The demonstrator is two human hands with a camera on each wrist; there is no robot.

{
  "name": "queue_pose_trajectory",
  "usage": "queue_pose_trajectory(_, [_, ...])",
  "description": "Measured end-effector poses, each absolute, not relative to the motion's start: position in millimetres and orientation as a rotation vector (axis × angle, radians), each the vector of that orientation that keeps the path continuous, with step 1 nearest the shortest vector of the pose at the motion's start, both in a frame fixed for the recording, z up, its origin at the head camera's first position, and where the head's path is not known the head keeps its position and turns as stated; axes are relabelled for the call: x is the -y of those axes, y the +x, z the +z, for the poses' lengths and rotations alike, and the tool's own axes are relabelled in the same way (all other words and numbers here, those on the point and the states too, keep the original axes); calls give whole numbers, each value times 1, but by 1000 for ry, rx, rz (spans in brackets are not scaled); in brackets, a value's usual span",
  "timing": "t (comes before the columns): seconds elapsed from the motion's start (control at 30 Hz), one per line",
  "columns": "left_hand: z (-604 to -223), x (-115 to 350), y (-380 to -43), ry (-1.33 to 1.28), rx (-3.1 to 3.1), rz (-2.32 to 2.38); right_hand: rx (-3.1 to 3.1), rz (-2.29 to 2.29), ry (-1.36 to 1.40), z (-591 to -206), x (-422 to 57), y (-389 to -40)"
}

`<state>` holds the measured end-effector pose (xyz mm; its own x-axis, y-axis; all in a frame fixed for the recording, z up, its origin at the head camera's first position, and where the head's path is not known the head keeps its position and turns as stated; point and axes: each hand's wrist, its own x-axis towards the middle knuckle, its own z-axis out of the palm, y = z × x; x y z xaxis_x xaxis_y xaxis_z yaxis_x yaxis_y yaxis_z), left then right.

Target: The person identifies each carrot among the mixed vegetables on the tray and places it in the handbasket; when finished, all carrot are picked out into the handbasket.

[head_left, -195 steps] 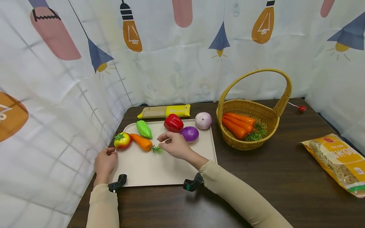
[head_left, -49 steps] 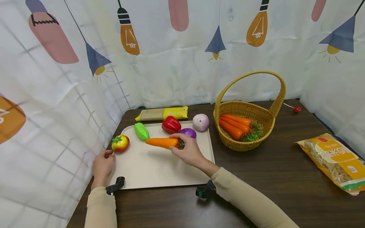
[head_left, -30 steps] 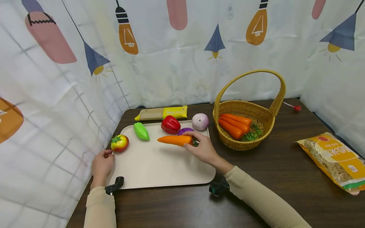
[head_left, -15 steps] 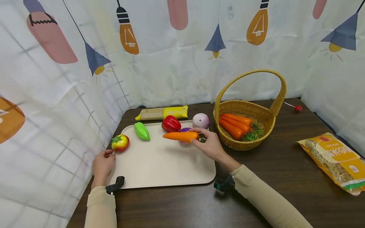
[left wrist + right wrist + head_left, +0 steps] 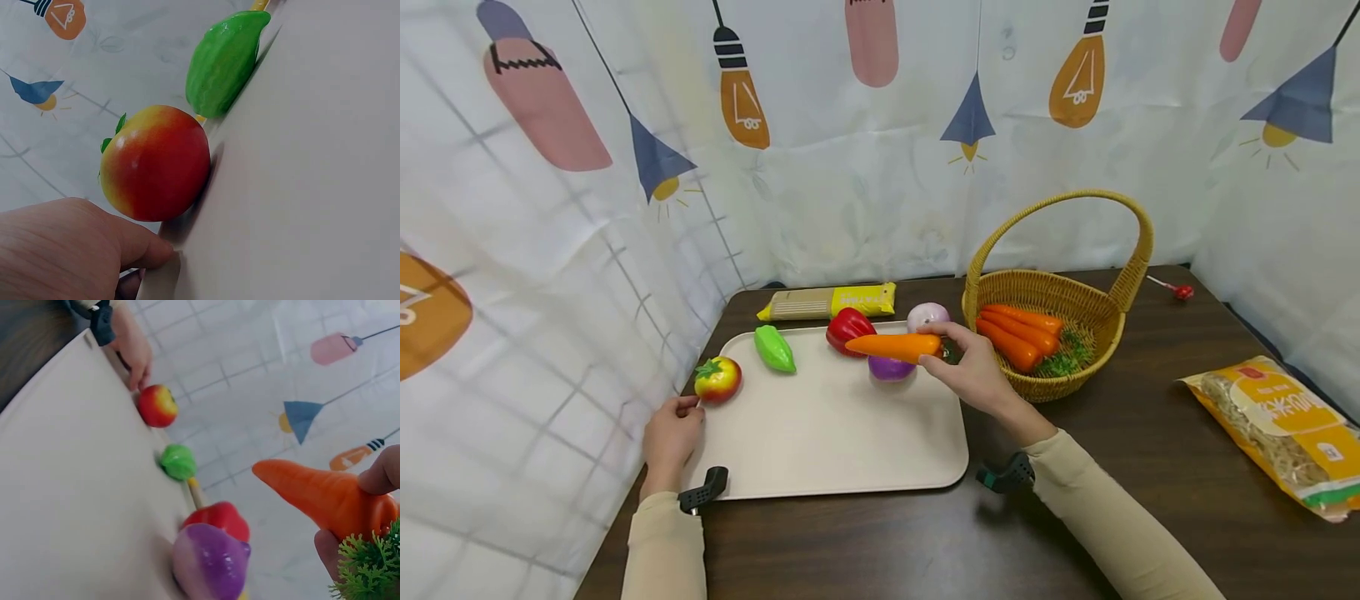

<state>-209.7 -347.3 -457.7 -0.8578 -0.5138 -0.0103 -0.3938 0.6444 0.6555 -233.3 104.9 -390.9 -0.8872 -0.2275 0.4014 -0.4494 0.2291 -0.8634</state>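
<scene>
While lifted above the tray (image 5: 820,450): carrot (image 5: 891,347)
Right hand (image 5: 977,375): my fingers pinch its leafy end
Left hand (image 5: 672,433): my fingers curl on the tray's edge, beside the apple (image 5: 718,379)

Basket (image 5: 1097,358) right of tray (image 5: 820,433)
</scene>
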Motion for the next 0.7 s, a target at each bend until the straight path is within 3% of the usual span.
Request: queue_pose_trajectory(0.7, [-457, 347, -209, 737, 2689, -1015, 2212, 1737, 653, -361, -149, -238])
